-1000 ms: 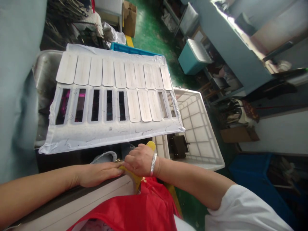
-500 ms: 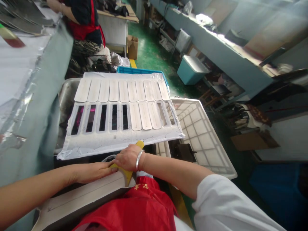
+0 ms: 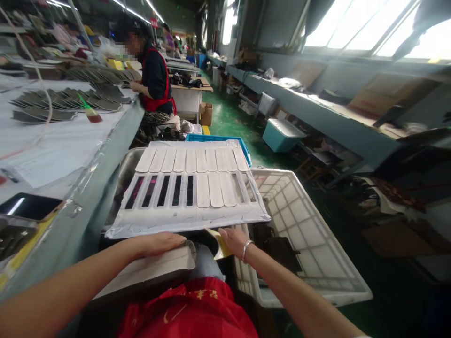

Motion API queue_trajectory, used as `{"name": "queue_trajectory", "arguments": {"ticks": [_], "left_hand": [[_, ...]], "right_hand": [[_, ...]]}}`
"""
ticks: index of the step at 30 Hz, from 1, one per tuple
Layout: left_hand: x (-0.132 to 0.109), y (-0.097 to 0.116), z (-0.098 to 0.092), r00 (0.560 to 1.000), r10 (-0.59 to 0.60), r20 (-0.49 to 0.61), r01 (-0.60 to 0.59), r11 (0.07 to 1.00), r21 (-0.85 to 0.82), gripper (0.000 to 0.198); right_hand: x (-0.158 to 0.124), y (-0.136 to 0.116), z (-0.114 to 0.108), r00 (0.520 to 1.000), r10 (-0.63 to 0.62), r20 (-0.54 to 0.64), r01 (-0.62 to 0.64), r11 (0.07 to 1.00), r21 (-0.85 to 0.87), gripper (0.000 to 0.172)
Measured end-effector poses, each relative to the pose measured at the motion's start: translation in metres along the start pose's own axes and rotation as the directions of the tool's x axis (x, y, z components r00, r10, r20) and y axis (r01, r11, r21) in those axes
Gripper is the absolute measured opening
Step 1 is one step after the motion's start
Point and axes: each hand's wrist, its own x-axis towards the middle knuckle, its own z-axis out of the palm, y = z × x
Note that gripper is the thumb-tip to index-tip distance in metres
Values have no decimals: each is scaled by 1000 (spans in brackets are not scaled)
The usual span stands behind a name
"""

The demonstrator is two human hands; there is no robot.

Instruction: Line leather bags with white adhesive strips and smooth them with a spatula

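Note:
My left hand (image 3: 162, 243) lies with its fingers stretched out along the top edge of a pale, board-like piece (image 3: 148, 272) across my lap, which has a dark underside. In my right hand (image 3: 234, 239) is a thin yellow strip (image 3: 221, 248). It hangs below my fingers, apart from the pale piece; its exact kind is unclear. In front of both hands is a white slotted panel (image 3: 148, 224). Rows of pale rounded strips (image 3: 202, 160) lie on it, and several of its slots show dark gaps.
A white plastic crate (image 3: 317, 244) with dark flat pieces stands at my right. A table (image 3: 95, 145) on the left carries stacked grey pieces (image 3: 70, 101), a glue brush (image 3: 92, 114) and a phone (image 3: 30, 206). A co-worker (image 3: 157, 75) in a red apron stands beyond.
My right hand has moved right, away from the left hand and the pale piece, with the yellow strip in it. My left hand stays on the pale piece. The camera has tilted up.

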Motion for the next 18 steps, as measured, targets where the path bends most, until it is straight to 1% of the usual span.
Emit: {"name": "queue_trajectory", "arguments": {"ticks": [3,5,6,7,9,10,11,12,13,15,18], "left_hand": [[13,2,-1,1000,2,20,-3,1000,26,53],[12,3,2,1000,-23,-1,23,998,52,54],[9,3,5,999,-40,-22,42,997,67,56],[5,4,9,997,-58,-46,61,995,79,60],[-5,7,22,989,-81,-120,97,986,134,78],[-8,9,30,982,-78,-169,111,976,189,88],[-10,11,38,973,-68,-223,125,958,257,96],[-11,14,46,960,-50,-276,144,933,331,100],[-9,16,52,947,-31,-320,165,902,400,100],[-4,20,63,927,-3,-376,201,849,488,95],[4,18,72,904,65,-423,198,814,546,86]], "right_hand": [[-25,11,21,996,26,86,-37,990,137,35],[-39,14,31,985,14,172,-55,970,236,27],[-45,14,34,975,-13,221,-59,948,313,24],[-50,14,35,959,-53,279,-70,909,411,25],[-55,13,33,895,-157,418,-141,790,597,34],[-56,11,30,856,-200,476,-192,732,653,37],[-56,8,27,823,-224,523,-237,700,673,38],[-55,5,25,797,-225,560,-264,705,658,37],[-53,2,22,785,-211,582,-269,731,628,34],[-48,-4,19,779,-184,600,-222,813,538,27],[-38,-13,19,735,-187,651,-136,901,413,23]]}}
